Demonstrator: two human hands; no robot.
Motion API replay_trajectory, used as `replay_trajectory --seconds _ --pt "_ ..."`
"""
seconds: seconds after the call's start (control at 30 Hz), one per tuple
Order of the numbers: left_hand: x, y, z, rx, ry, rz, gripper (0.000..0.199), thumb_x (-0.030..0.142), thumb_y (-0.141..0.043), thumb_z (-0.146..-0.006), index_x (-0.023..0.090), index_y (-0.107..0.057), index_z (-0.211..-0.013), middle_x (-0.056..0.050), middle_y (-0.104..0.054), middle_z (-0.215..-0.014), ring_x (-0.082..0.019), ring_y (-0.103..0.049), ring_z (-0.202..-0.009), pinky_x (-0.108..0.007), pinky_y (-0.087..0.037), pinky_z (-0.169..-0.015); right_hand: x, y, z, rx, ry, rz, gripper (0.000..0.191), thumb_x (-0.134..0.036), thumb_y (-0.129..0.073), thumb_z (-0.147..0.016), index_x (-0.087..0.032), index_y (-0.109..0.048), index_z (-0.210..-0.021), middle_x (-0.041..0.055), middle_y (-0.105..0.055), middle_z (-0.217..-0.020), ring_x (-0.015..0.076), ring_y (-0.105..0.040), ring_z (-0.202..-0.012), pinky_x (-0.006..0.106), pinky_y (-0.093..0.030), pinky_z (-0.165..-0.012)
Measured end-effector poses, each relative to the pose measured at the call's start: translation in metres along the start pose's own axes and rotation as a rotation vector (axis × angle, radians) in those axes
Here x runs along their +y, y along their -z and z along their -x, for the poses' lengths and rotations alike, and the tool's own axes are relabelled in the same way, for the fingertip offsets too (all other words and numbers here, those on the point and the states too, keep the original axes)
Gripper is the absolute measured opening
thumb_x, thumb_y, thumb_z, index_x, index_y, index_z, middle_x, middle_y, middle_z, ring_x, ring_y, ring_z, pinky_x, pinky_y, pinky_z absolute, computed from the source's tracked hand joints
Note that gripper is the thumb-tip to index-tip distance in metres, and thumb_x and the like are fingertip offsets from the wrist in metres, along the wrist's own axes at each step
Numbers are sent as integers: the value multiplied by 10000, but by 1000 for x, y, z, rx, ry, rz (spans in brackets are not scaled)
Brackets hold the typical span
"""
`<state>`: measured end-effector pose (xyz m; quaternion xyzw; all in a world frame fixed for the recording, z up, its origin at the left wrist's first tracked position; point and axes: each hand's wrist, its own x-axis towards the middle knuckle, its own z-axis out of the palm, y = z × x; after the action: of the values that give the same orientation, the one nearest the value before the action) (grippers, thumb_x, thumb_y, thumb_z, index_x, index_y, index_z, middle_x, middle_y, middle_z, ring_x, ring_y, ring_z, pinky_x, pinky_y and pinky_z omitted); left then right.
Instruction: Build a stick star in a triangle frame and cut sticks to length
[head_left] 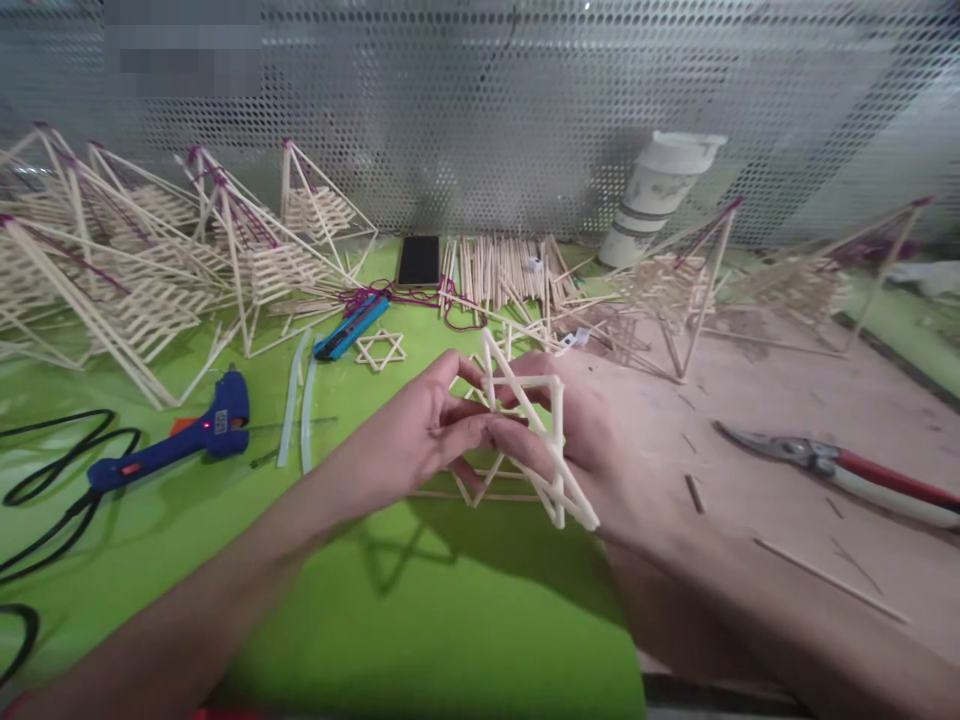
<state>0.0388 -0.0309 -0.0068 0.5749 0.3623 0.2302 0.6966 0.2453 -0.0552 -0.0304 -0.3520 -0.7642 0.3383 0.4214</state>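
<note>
A small frame of pale wooden sticks (557,430) is held just above the green mat. My left hand (420,425) pinches it from the left, thumb and fingers closed near its middle. My right hand (589,420) grips it from the right; sticks crossing in front hide part of those fingers. Where the fingertips meet, I cannot make out the joint beneath them. Behind my left hand, a flat six-pointed stick star (380,350) lies on the mat beside a blue utility knife (352,325).
At left lie a blue glue gun (180,435) with black cable and two glue sticks (294,400). Several stick pyramids (247,250) stand behind. Farther back are a phone (418,262), loose sticks (502,275) and a tilted cup (649,200). Red-handled pruning shears (832,465) lie right.
</note>
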Motion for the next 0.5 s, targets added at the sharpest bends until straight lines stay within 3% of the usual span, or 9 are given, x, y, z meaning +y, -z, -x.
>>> replay_trajectory --seconds 0.13,0.27,0.37,0.47,0.5 --pt "-2 -3 -1 -15 -17 82 424 323 -774 -975 235 -500 -1287 -63 -776 -1059 -231 -796 -931 -409 -681 -847 -2 1 -2 49 10 -18 70 -251 -645 -1035 -265 -599 -1086 89 -616 -1265 270 -637 -1129 428 -622 -831" --pt "-3 1 1 63 9 -8 433 328 -754 -982 241 -563 -1361 -84 -785 -1025 -247 -800 -884 -402 -686 -783 -3 9 -4 133 22 30 175 -77 -588 -996 -251 -569 -994 20 -629 -981 187 -614 -848 360 -553 -733" --pt "4 17 6 204 67 -92 369 442 -616 -1061 225 -603 -1360 -113 -807 -990 -247 -802 -796 -407 -689 -729 -2 16 -4 190 -80 89 215 -25 -560 -970 -238 -587 -958 -1 -617 -881 158 -574 -754 308 -479 -635" --pt "14 33 11 265 73 -147 532 629 -470 -1076 204 -615 -1360 -113 -812 -940 -267 -809 -768 -410 -686 -681 5 18 -4 107 -207 74 180 -59 -571 -980 -233 -610 -952 -16 -606 -812 144 -542 -681 289 -423 -570" --pt "17 37 12 279 75 -237 528 622 -512 -1062 202 -623 -1363 -102 -813 -915 -267 -810 -772 -400 -685 -681 8 17 -3 63 -237 47 169 -77 -566 -991 -235 -610 -952 -21 -600 -796 141 -532 -660 284 -410 -552"
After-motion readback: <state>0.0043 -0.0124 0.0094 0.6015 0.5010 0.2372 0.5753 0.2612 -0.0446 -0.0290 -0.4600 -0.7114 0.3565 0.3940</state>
